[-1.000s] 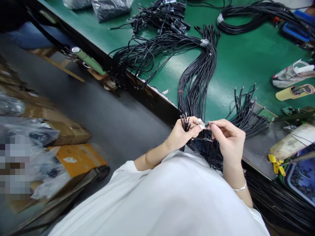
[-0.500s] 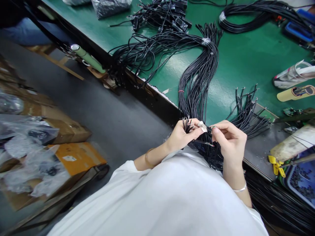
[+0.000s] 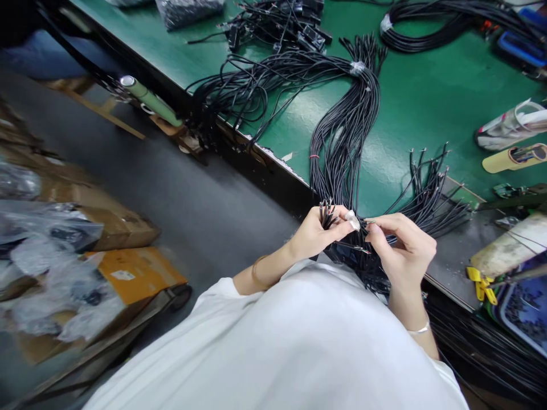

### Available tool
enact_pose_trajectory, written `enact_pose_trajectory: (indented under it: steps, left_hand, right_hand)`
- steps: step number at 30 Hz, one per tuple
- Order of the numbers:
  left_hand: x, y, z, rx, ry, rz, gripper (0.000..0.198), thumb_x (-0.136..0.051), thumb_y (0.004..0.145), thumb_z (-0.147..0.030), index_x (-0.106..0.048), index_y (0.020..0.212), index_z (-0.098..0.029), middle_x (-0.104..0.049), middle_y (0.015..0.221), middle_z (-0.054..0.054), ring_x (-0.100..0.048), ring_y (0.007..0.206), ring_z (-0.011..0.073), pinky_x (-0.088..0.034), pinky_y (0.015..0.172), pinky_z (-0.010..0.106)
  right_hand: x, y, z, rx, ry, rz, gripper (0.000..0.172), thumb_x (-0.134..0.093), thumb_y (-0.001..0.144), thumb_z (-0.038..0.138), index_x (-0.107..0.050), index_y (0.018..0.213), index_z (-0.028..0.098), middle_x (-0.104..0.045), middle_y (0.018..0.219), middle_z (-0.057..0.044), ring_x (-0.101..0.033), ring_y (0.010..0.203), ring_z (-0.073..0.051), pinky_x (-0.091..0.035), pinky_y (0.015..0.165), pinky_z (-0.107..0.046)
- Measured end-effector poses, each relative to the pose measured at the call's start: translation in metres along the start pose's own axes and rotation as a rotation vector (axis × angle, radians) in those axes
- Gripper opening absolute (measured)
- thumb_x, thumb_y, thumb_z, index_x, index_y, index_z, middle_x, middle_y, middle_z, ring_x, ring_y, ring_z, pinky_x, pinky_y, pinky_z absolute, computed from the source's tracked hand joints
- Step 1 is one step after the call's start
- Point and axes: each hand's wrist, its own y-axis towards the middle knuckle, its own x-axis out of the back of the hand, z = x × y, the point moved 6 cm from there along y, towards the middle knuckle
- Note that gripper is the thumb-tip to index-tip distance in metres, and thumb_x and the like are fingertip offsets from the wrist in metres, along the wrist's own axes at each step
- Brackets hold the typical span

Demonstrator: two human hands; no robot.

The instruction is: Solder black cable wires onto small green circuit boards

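Observation:
My left hand (image 3: 318, 230) is closed around several black cables whose stripped ends (image 3: 327, 212) stick up above the fist. White wrapping covers its thumb tip, which presses against a finger. Close beside it, my right hand (image 3: 401, 242) pinches the thin end of a cable (image 3: 370, 222) between thumb and index finger. One more cable end (image 3: 359, 248) with a reddish tip juts out just below the two hands. Behind them a thick bundle of black cables (image 3: 342, 136) lies on the green table (image 3: 410, 108), bound with a red tie.
Loose cable ends (image 3: 431, 188) fan out right of my hands. A tall white-and-clear cup (image 3: 499, 134), a yellow tube (image 3: 498, 162) and yellow-handled cutters (image 3: 481, 285) are at the right. A green flask (image 3: 154, 102) stands beyond the table edge; cardboard boxes (image 3: 132, 273) lie on the left.
My right hand has shifted slightly to the right and turned a little, its pinch still on the cable end. The left hand stays almost where it was.

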Motion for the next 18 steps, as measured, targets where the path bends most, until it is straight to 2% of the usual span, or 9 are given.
enact_pose_trajectory:
  steps: [3,5,8,10,12,14,16,18]
  left_hand:
    - [-0.002,0.001,0.002,-0.007,-0.004,0.012,0.041,-0.076,0.081,-0.052,-0.063,0.079,-0.013,-0.044,0.055,-0.006,-0.037,0.050,0.0051,-0.028,0.050,0.021]
    - [-0.004,0.001,0.004,-0.011,-0.002,0.026,0.041,-0.077,0.080,-0.052,-0.063,0.079,-0.013,-0.046,0.056,-0.005,-0.039,0.051,0.0054,-0.029,0.050,0.021]
    - [-0.006,0.001,0.006,-0.025,0.034,0.031,0.043,-0.073,0.084,-0.054,-0.062,0.074,-0.014,-0.049,0.060,-0.003,-0.041,0.053,0.0059,-0.031,0.051,0.021]
    - [-0.003,0.002,0.009,-0.010,0.033,-0.017,0.046,-0.067,0.087,-0.057,-0.060,0.073,-0.014,-0.047,0.061,-0.004,-0.039,0.053,0.0056,-0.030,0.050,0.021]
    - [0.001,0.002,0.011,0.016,0.019,-0.065,0.045,-0.067,0.087,-0.057,-0.059,0.075,-0.015,-0.041,0.059,-0.006,-0.034,0.051,0.0050,-0.028,0.050,0.021]
    - [0.001,0.004,0.012,0.022,0.026,-0.062,0.041,-0.073,0.084,-0.053,-0.058,0.078,-0.015,-0.037,0.057,-0.008,-0.032,0.052,0.0051,-0.028,0.052,0.021]
    - [-0.001,0.006,0.012,0.001,0.058,-0.021,0.039,-0.078,0.081,-0.048,-0.058,0.078,-0.015,-0.041,0.061,-0.007,-0.038,0.058,0.0063,-0.034,0.058,0.020]
    - [-0.005,0.008,0.011,-0.028,0.080,0.032,0.037,-0.082,0.077,-0.044,-0.059,0.078,-0.015,-0.050,0.069,-0.004,-0.046,0.067,0.0088,-0.040,0.066,0.021]
  right_hand:
    - [-0.001,-0.002,-0.013,-0.141,0.142,0.005,0.008,-0.068,0.090,0.018,-0.074,0.089,0.023,-0.068,0.080,0.001,-0.062,0.062,-0.010,-0.051,0.056,-0.024]
    - [-0.009,-0.006,-0.027,-0.297,0.401,0.040,0.006,-0.068,0.091,0.022,-0.074,0.090,0.023,-0.064,0.076,0.002,-0.058,0.055,-0.007,-0.046,0.049,-0.021]
    - [-0.026,-0.013,-0.036,-0.426,0.739,0.204,0.013,-0.067,0.092,0.032,-0.071,0.085,0.022,-0.058,0.068,0.005,-0.048,0.041,-0.004,-0.034,0.039,-0.019]
    - [-0.033,-0.018,-0.032,-0.436,0.808,0.370,0.021,-0.070,0.090,0.037,-0.070,0.079,0.019,-0.058,0.065,0.004,-0.044,0.037,-0.004,-0.031,0.036,-0.020]
    - [-0.031,-0.019,-0.027,-0.418,0.772,0.445,0.018,-0.072,0.088,0.035,-0.073,0.080,0.019,-0.062,0.069,0.002,-0.048,0.040,-0.005,-0.035,0.037,-0.021]
    - [-0.017,-0.011,-0.024,-0.359,0.591,0.330,0.008,-0.071,0.089,0.028,-0.076,0.088,0.022,-0.064,0.075,0.001,-0.054,0.050,-0.006,-0.040,0.044,-0.021]
    - [-0.002,0.000,-0.016,-0.244,0.325,0.191,0.006,-0.071,0.090,0.025,-0.075,0.094,0.025,-0.064,0.080,0.001,-0.055,0.060,-0.007,-0.041,0.052,-0.022]
    - [-0.002,0.009,-0.005,-0.120,0.141,0.231,0.004,-0.072,0.089,0.025,-0.073,0.092,0.024,-0.064,0.082,0.000,-0.051,0.063,-0.008,-0.039,0.056,-0.024]
